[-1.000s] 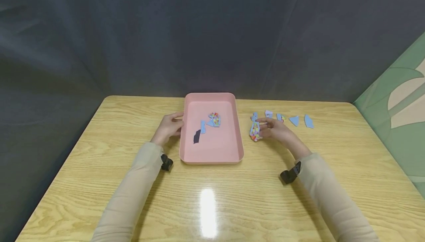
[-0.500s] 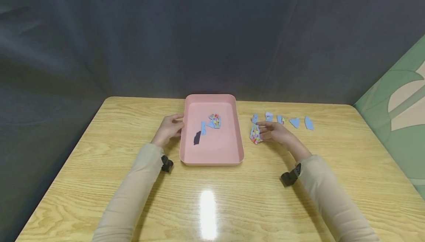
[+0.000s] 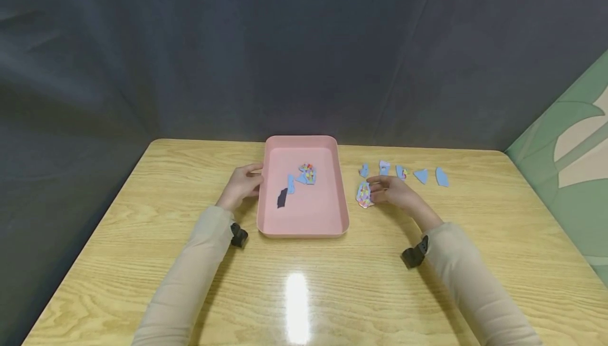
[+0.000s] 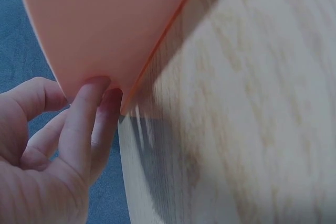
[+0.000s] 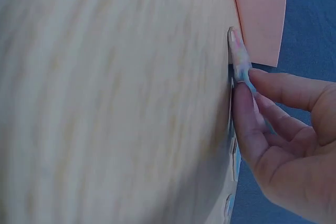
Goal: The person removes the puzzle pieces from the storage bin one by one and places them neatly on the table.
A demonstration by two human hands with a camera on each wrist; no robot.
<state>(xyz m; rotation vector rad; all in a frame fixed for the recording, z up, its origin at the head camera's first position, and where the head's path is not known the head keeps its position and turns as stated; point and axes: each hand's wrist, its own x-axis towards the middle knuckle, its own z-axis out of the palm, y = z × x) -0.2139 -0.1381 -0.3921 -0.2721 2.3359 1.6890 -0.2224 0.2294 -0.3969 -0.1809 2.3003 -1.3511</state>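
My left hand [image 3: 241,183] is at the left side of a pink tray [image 3: 328,214]. In the left wrist view, its fingertips touch the tray's outer wall [image 4: 105,30]. To the right of the tray, my right hand [image 3: 396,193] pinches a flat multicoloured puzzle piece [image 3: 363,195] with an irregular outline. The right wrist view has this piece [image 5: 239,56] tilted between thumb and fingers, close over the table. Inside the tray lie a multicoloured piece [image 3: 310,173], a slim blue piece [image 3: 291,183] and a black piece [image 3: 282,198].
Several loose pieces form a row behind my right hand: a small blue piece [image 3: 364,170], a blue-lilac one [image 3: 384,167], a triangle [image 3: 421,175] and a long one [image 3: 442,176] among them. A dark curtain [image 3: 304,50] hangs behind the wooden table [image 3: 228,293].
The multicoloured piece in my right hand has come slightly towards me and tilted, leaving a gap to the small blue piece behind it. My left hand stays at the tray.
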